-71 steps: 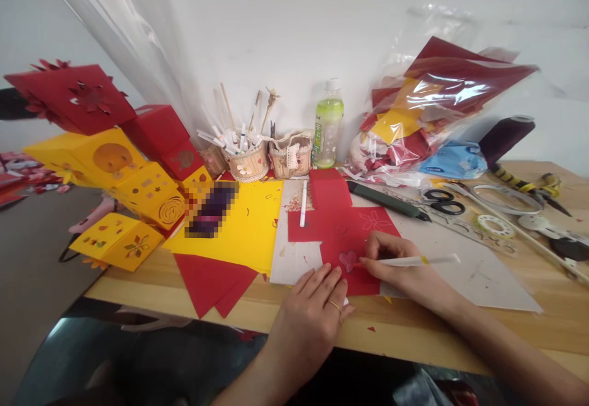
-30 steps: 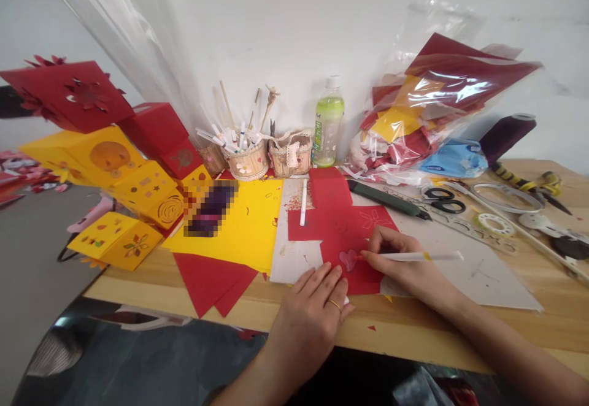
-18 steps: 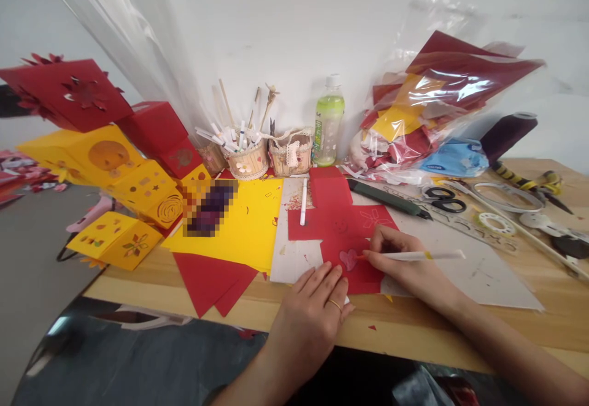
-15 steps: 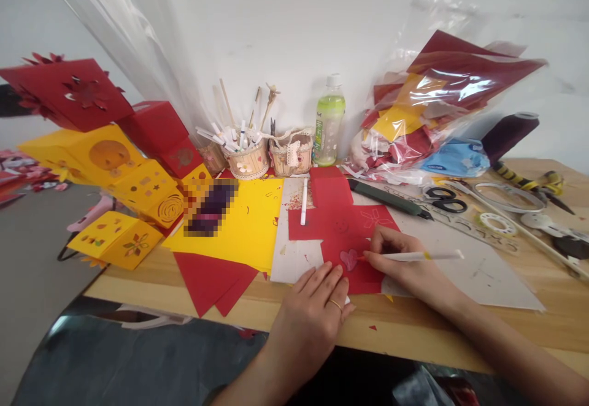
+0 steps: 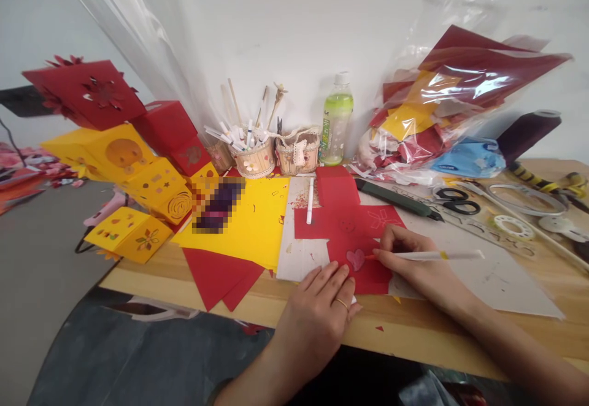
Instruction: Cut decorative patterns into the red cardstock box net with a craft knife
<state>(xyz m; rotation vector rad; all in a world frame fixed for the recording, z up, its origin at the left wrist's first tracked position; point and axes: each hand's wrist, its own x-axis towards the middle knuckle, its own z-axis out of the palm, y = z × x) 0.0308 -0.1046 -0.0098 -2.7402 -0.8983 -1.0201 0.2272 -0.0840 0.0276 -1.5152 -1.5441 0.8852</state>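
Observation:
A red cardstock cutout shaped like a cross [image 5: 338, 280] lies on a grey board [image 5: 497, 283], marked with a pink heart [image 5: 356, 260], a faint smiley face [image 5: 346, 225] and a petal outline [image 5: 383, 218]. My left hand [image 5: 319, 308] rests flat on the lower left of the cutout, fingers stretched out. A small white piece shows by its thumb; I cannot make out what it is. Pinched in my right hand [image 5: 409, 259] is a white marker [image 5: 464, 255], its red tip at the heart's right edge. A second white marker [image 5: 310, 202] lies across the cutout's left arm.
Yellow sheets [image 5: 248, 228] and red sheets [image 5: 225, 274] lie left, beside stacked paper boxes [image 5: 129, 231]. Behind stand a basket of markers [image 5: 253, 162], another basket [image 5: 297, 154] and a green bottle [image 5: 337, 124]. At right are a utility knife [image 5: 396, 197], scissors [image 5: 455, 200] and a plastic bag [image 5: 442, 99].
The whole view has shifted slightly, so everything sits a little further right. The red marker tip stays beside the heart, and my left hand keeps its place on the cutout.

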